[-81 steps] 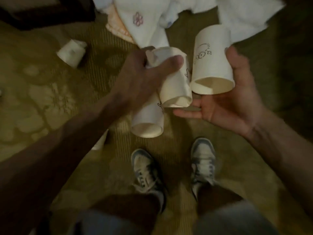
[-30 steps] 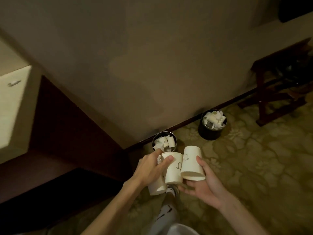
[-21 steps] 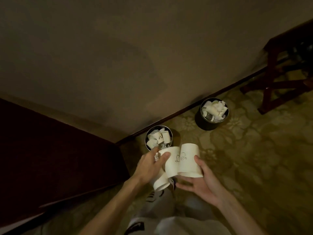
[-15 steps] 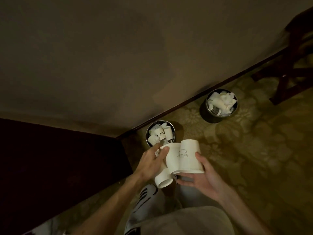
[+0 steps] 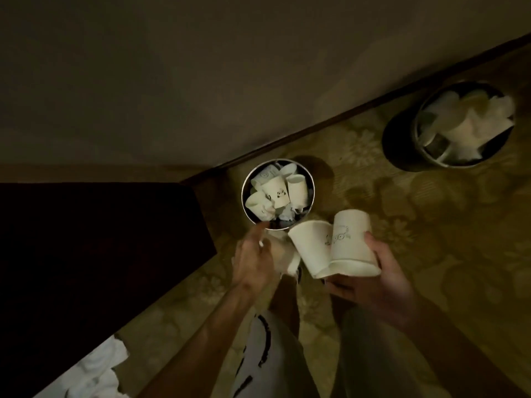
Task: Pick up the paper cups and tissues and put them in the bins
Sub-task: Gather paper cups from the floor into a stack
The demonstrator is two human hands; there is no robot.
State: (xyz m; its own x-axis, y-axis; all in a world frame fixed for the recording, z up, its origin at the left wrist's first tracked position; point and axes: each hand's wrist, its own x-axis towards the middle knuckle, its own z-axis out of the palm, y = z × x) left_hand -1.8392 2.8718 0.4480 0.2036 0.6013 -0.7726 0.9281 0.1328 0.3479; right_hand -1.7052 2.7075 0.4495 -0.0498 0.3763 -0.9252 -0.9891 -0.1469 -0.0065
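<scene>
My right hand (image 5: 376, 291) holds an upside-down white paper cup with a drawing (image 5: 352, 245). A second paper cup (image 5: 309, 248) leans tilted against it and rests on the same fingers. My left hand (image 5: 251, 259) is closed on a pale, blurred paper cup (image 5: 284, 255), mostly hidden behind the fingers. Both hands hover just in front of the near round bin (image 5: 312, 183), which is filled with several paper cups and crumpled tissues. A second dark bin (image 5: 398, 145), full of white tissues and cups, stands farther right along the wall.
A dark piece of furniture (image 5: 86, 254) fills the left side, close to the near bin. White cloth (image 5: 94, 369) lies at the bottom left. The wall and its dark baseboard (image 5: 330, 119) run behind both bins. Patterned carpet (image 5: 445, 225) covers the floor. My legs are below the hands.
I have come closer to the near bin, which is now right ahead of my hands. The middle cup has passed from my left hand to my right hand.
</scene>
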